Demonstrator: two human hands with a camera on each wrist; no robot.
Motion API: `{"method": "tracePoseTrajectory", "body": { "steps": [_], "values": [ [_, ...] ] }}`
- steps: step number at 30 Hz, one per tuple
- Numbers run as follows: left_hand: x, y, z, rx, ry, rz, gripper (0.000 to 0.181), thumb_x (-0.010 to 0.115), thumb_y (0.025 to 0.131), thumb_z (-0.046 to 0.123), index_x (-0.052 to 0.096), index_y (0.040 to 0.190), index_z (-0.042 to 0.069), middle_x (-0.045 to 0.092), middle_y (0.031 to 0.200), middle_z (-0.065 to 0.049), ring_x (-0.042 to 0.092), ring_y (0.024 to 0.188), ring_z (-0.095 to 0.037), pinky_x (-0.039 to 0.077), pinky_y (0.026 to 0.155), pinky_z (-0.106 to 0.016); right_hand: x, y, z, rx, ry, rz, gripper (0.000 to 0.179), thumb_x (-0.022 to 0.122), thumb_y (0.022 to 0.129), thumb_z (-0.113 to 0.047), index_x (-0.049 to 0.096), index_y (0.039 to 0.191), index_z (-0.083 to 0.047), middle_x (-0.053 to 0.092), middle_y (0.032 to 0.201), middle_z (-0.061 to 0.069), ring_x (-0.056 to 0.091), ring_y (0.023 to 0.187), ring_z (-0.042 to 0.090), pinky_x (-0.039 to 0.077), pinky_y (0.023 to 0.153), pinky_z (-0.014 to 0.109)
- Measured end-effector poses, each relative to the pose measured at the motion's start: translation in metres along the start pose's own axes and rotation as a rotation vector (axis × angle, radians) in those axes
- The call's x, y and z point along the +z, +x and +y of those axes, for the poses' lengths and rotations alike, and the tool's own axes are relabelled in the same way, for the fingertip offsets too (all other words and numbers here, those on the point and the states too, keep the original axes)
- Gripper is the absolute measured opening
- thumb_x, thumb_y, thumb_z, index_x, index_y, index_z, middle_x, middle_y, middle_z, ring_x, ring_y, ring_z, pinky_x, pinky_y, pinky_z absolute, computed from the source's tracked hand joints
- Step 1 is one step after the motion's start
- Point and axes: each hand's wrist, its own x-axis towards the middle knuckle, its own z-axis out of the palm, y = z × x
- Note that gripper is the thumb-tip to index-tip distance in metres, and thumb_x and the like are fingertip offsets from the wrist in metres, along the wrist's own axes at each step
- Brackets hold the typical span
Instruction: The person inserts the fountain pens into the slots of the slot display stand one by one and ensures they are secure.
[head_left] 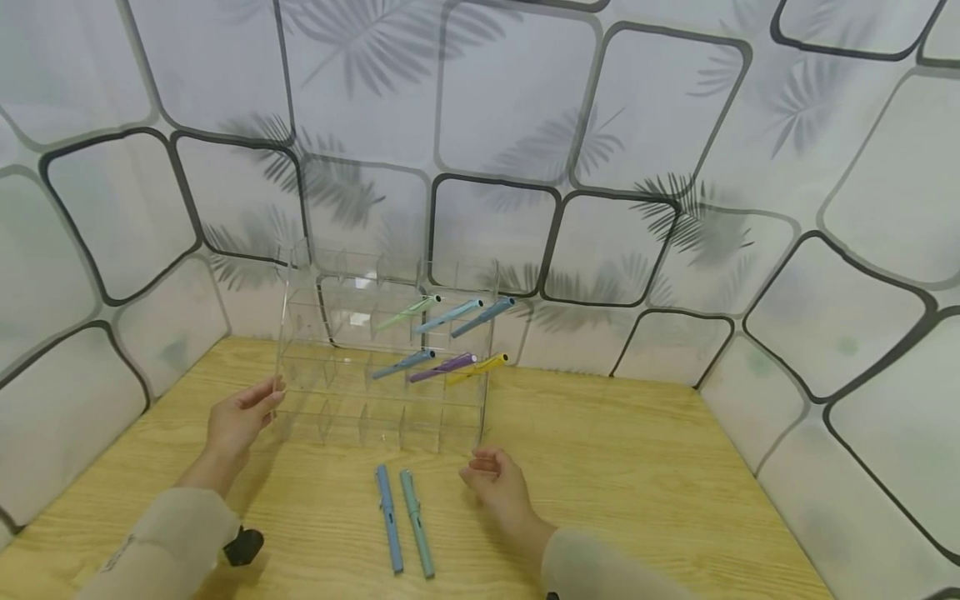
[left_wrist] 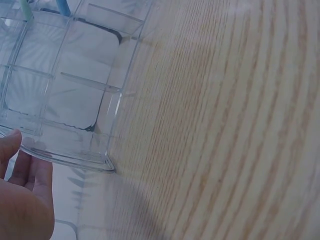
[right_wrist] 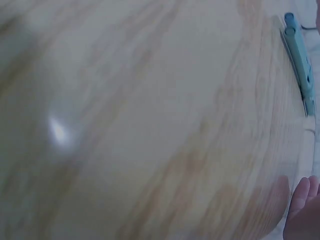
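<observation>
A clear acrylic pen rack with stepped, divided tiers stands on the table. My left hand pinches its left side edge; in the left wrist view the thumb lies on one face of the rim and the fingers on the other. By the rack's lower right corner, my right hand hovers with loosely bent fingers and holds nothing. Between the hands a blue pen and a green pen lie side by side, the green one also visible in the right wrist view.
Several pens rest slanted in the rack: light green, light blue and blue above, with another blue pen, a purple pen and a yellow pen below. Patterned curtain encloses the wooden table.
</observation>
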Motion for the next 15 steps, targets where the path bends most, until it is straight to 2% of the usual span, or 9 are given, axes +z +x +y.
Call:
{"method": "tracePoseTrajectory", "body": {
  "steps": [3,7,10,15],
  "values": [
    [0.0,0.0,0.0,0.0,0.006,-0.003,0.054,0.063,0.094,0.021,0.042,0.138,-0.002,0.06,0.112,0.019,0.056,0.084,0.012,0.05,0.079,-0.011,0.011,-0.003,-0.002,0.007,0.007,-0.035,0.047,0.07,0.087,-0.015,0.05,0.124,0.005,0.057,0.111,0.014,0.058,0.095,0.023,0.056,0.075,0.033],
    [-0.001,0.0,0.0,0.0,0.009,-0.005,0.054,0.064,0.094,0.021,0.042,0.138,-0.001,0.061,0.11,0.022,0.056,0.084,0.012,0.05,0.079,-0.011,0.024,-0.006,-0.007,0.022,0.003,-0.078,0.049,0.073,0.084,-0.012,0.05,0.125,0.004,0.057,0.111,0.013,0.059,0.094,0.023,0.057,0.076,0.034],
    [-0.001,-0.001,0.0,0.004,0.012,-0.006,0.053,0.063,0.094,0.021,0.043,0.137,-0.001,0.061,0.107,0.024,0.056,0.084,0.012,0.05,0.079,-0.011,0.032,-0.008,-0.011,0.015,-0.017,-0.108,0.053,0.076,0.082,-0.01,0.051,0.126,0.002,0.056,0.113,0.013,0.059,0.094,0.024,0.057,0.078,0.035],
    [-0.001,-0.002,0.0,0.001,0.019,-0.002,0.052,0.063,0.094,0.021,0.043,0.137,0.0,0.06,0.11,0.023,0.056,0.084,0.012,0.05,0.08,-0.011,0.042,-0.01,-0.016,0.008,-0.066,-0.141,0.057,0.079,0.078,-0.008,0.051,0.128,-0.001,0.056,0.116,0.013,0.058,0.095,0.024,0.057,0.077,0.036]
  ]
}}
